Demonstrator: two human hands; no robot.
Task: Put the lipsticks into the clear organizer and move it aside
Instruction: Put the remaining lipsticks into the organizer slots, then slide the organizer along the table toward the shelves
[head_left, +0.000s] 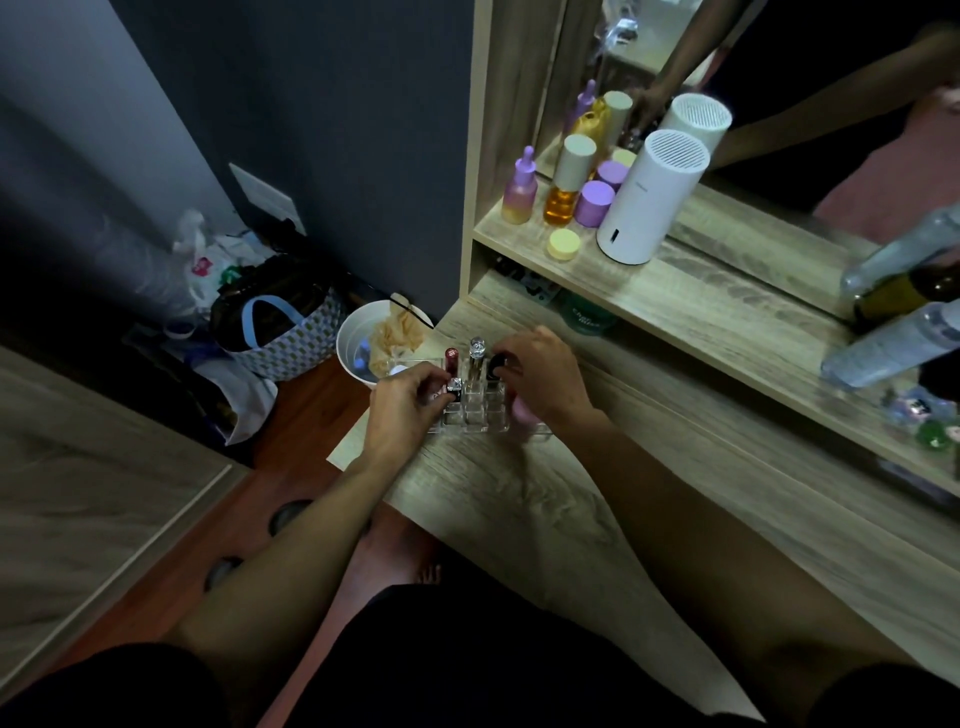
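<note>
Sitting on the far left corner of the pale wood-grain counter (524, 499), the clear acrylic grid organizer (475, 410) is holding several lipsticks upright in its far cells. A red tube lipstick (451, 359) is standing in the far left cell, and a clear-capped silver lipstick (476, 349) is standing just right of it.

The left hand (402, 402) is reaching in from the near left, its fingers (434, 387) pinched together on a black lipstick with a faceted silver cap (455, 388), which is upright over the left column of the organizer, just near the red tube. The right hand (540, 382) is arching over the right side of the organizer, its fingers (511, 358) closed around a round black-capped lipstick (497, 365) at the far right cells. A pink rounded object (521, 413) is showing under the right palm, touching the organizer's right edge; what it is cannot be told.

Off the counter's left edge, a white round bin (358, 343) holding crumpled brown paper is standing on the floor, with a blue-handled woven patterned tote bag (283, 332) to its left. On the shelf (649, 291) above the far side, a white cylindrical appliance with a slotted top (649, 202) is standing beside purple and amber cosmetic bottles (566, 182).
</note>
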